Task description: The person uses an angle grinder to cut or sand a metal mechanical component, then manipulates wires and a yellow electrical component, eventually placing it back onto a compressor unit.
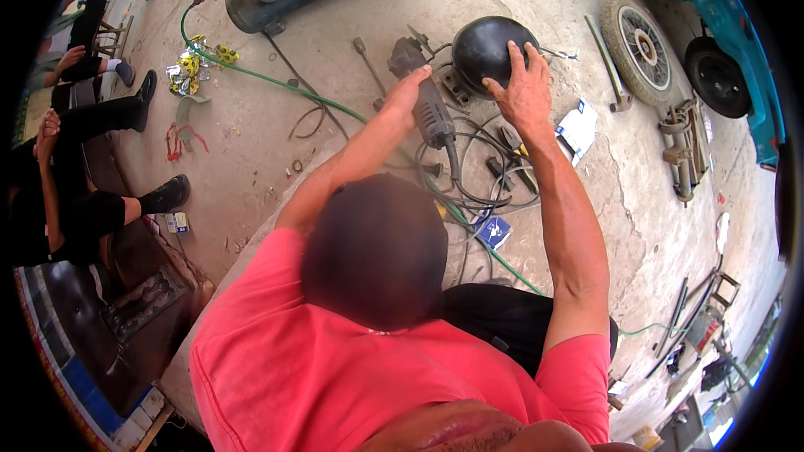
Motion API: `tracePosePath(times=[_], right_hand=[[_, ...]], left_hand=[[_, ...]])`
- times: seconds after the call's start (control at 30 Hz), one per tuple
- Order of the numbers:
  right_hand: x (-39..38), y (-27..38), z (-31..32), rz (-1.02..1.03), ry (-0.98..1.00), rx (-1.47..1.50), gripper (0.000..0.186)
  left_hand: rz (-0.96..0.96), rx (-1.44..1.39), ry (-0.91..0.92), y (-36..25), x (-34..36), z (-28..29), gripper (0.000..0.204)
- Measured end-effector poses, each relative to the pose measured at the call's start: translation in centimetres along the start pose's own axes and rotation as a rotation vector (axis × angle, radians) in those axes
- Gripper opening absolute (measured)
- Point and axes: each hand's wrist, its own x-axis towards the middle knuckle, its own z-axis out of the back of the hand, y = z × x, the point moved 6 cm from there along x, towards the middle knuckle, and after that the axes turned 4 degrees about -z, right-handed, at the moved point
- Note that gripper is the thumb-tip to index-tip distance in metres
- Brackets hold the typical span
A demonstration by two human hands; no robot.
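Note:
My left hand (408, 88) is closed on the body of a grey power tool (430, 105), which lies angled on the concrete floor with its cord trailing toward me. Just to its right, my right hand (523, 84) grips a glossy black rounded object (479, 52), thumb and fingers spread over its surface. A metal part (456, 90) shows beneath the black object, partly hidden. Coiled cables and small hand tools (511, 167) lie below both hands. A dark blurred round shape covers the middle of the lower view.
A compressor (310, 8) stands ahead, with a green hose (276, 82). A spoked wheel (636, 50), metal bar (605, 63), metal assembly (680, 151) and blue vehicle (745, 42) are at right. Other seated people's legs (126, 117) are at left. Scattered packets (576, 130) lie around.

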Motion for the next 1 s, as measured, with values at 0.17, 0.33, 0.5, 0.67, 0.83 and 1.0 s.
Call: tracePosePath(times=[0.17, 0.33, 0.5, 0.67, 0.83, 1.0], right_hand=[[0.0, -0.1, -0.1, 0.004, -0.018, 0.024, 0.085], [0.0, -0.1, 0.0, 0.007, -0.021, 0.03, 0.085], [0.1, -0.4, -0.2, 0.006, -0.024, 0.038, 0.085], [0.1, 0.2, 0.3, 0.007, -0.009, 0.029, 0.084], [-1.3, 1.6, 0.9, 0.147, 0.035, -0.007, 0.081], [-7.6, 8.9, -0.1, 0.258, 0.561, 0.527, 0.08]], left_hand=[[-0.006, -0.013, 0.015, 0.2, 0.1, 0.1, 0.035], [-0.005, -0.028, 0.022, 0.3, 0.0, 0.3, 0.036], [-0.05, -0.11, 0.013, 0.0, -0.7, 1.0, 0.043], [-0.058, -0.272, -0.016, 0.0, -0.4, 2.9, 0.055], [-0.076, -0.303, 0.055, -0.7, -0.7, 3.8, 0.057], [-0.058, -0.405, 0.051, -1.5, -1.6, 4.2, 0.047]])
